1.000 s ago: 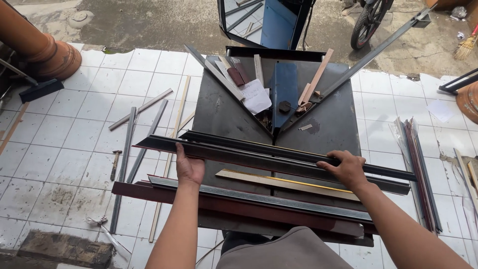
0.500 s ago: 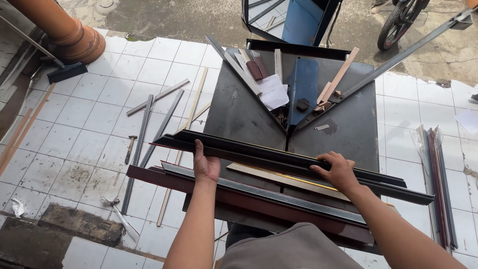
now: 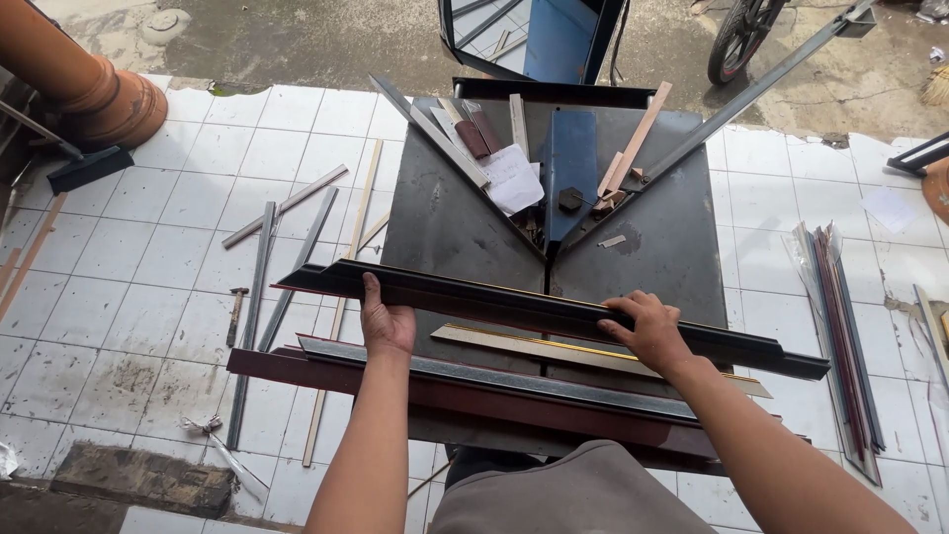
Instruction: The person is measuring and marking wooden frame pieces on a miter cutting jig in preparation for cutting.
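A long black moulding strip (image 3: 514,307) lies across a dark metal work table (image 3: 445,227), sticking out past both sides. My left hand (image 3: 384,318) grips the strip near its left end. My right hand (image 3: 647,328) is closed over it right of the middle. Nearer to me lie a gold-edged strip (image 3: 534,348), a grey strip (image 3: 494,376) and a dark red strip (image 3: 415,394). A V-shaped metal guide (image 3: 549,247) with a blue centre plate (image 3: 571,168) sits on the table beyond the strip.
Loose strips and sticks (image 3: 287,247) and a small hammer (image 3: 235,314) lie on the white tiled floor at left. A bundle of strips (image 3: 840,316) lies at right. An orange pipe (image 3: 89,89) stands far left. A motorcycle wheel (image 3: 736,40) is behind.
The view has shifted a little. Both hands have kept hold of the black strip, which now lies slightly farther from me on the table.
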